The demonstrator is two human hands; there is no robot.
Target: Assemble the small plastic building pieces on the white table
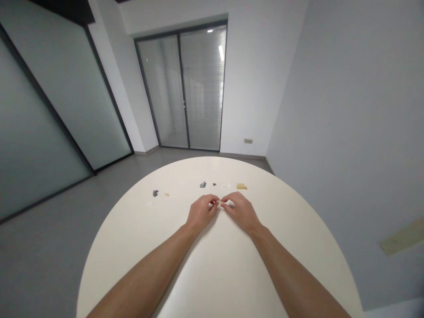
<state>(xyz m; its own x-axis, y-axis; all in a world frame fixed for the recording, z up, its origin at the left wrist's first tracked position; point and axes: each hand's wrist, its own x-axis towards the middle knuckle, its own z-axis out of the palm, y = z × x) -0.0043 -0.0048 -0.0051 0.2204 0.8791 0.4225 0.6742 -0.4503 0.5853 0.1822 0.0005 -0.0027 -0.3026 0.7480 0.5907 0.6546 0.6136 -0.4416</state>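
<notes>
Over the round cream-white table (225, 274), the bare left hand (201, 210) and bare right hand (242, 211) meet nearly fingertip to fingertip, both pinching one tiny pale piece (220, 202), too small to identify, between them. Just beyond lie a crumpled grey scrap (203, 184), a tiny dark fragment (214, 184) and a flat yellowish piece (241, 187).

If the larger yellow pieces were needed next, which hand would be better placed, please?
Probably the right hand: the larger yellow pieces lie just beyond it; the left hand is farther away.
</notes>
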